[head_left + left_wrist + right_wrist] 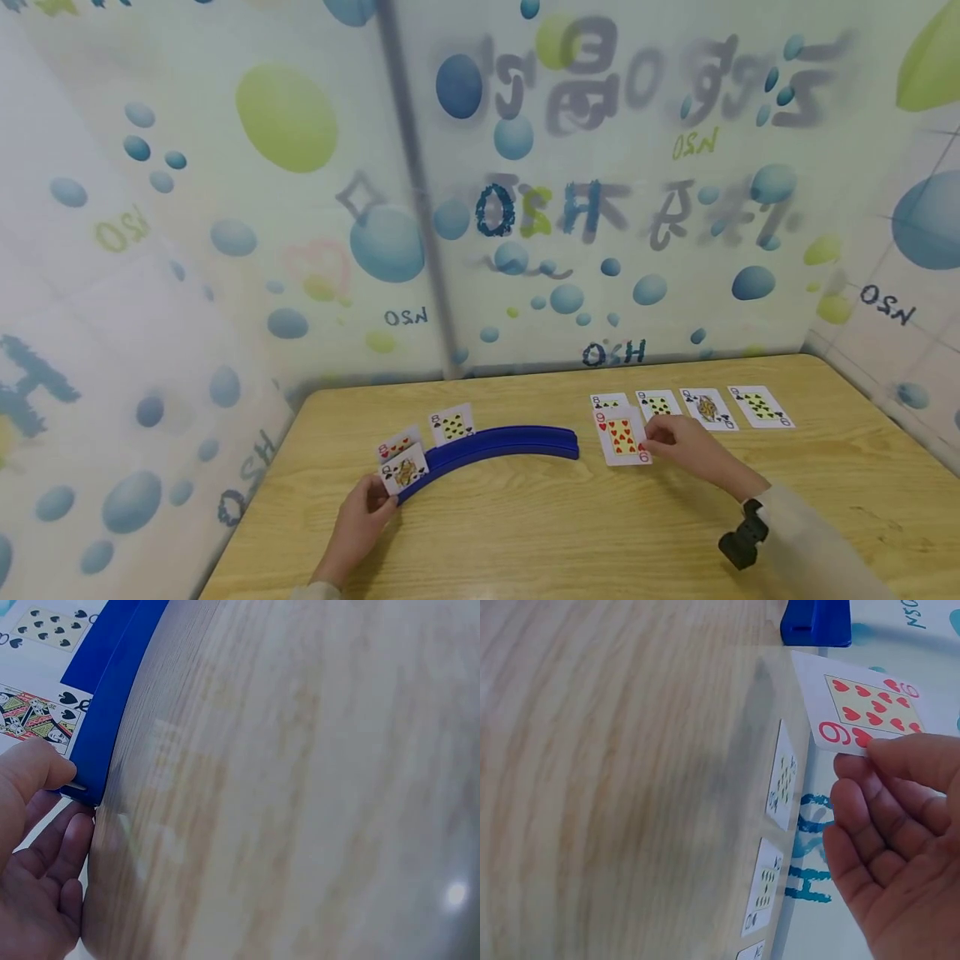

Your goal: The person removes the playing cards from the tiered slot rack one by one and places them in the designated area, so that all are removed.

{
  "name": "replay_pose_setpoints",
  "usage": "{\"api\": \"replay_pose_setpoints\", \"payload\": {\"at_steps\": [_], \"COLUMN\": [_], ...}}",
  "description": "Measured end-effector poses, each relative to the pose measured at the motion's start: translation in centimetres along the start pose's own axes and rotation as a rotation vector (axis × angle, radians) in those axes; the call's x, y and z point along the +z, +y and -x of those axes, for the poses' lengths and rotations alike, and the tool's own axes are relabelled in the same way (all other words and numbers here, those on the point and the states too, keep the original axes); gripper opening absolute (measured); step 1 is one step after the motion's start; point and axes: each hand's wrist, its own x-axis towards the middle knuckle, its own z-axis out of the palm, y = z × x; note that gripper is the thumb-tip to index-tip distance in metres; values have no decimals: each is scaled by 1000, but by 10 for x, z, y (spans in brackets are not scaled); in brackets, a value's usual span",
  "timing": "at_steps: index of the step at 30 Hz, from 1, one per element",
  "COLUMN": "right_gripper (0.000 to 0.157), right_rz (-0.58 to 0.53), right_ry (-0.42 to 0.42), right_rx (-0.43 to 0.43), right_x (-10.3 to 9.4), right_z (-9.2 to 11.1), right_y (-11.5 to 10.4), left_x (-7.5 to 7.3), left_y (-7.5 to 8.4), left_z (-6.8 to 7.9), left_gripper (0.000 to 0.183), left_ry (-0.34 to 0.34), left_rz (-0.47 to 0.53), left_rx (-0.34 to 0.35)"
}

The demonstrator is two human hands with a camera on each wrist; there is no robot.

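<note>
My left hand [362, 515] grips the near left end of a curved blue card holder [495, 442]. In the left wrist view its thumb lies at the holder's end, by the lower corner of a queen of spades [34, 720], with curled fingers below. The queen stands in the holder, partly covering a red hearts card [397, 444]; a spades card [452, 423] stands farther along. My right hand [693, 450] pinches a nine of hearts [621, 437] between thumb and fingers. This card is held up off the table, face showing, right of the holder, partly hiding a black-suited card [607, 400].
Toward the back right, a row of cards lies face up on the wooden table [525, 533], including a queen [707, 408] and a black nine [760, 407]. Behind the table's far edge rises a patterned wall [637, 233].
</note>
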Motion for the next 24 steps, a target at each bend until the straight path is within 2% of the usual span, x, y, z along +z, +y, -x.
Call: {"api": "replay_pose_setpoints", "payload": {"at_steps": [6,10,18,24], "right_gripper": [5,4,13,19], "right_rz": [-20,-33,-75,-38], "right_ry": [-66,-80,-23,47], "right_rx": [56,114,186,254], "right_x": [3,6,15,24], "right_z": [10,14,19,21], "right_y": [10,15,18,19], "left_x": [0,-1,-2,-1], "left_y": [0,1,2,2], "left_z": [0,1,2,2], "left_gripper": [18,19,19,18], "left_ry": [4,4,6,6], "left_rz": [0,2,4,4], "left_rx": [4,14,18,10]}}
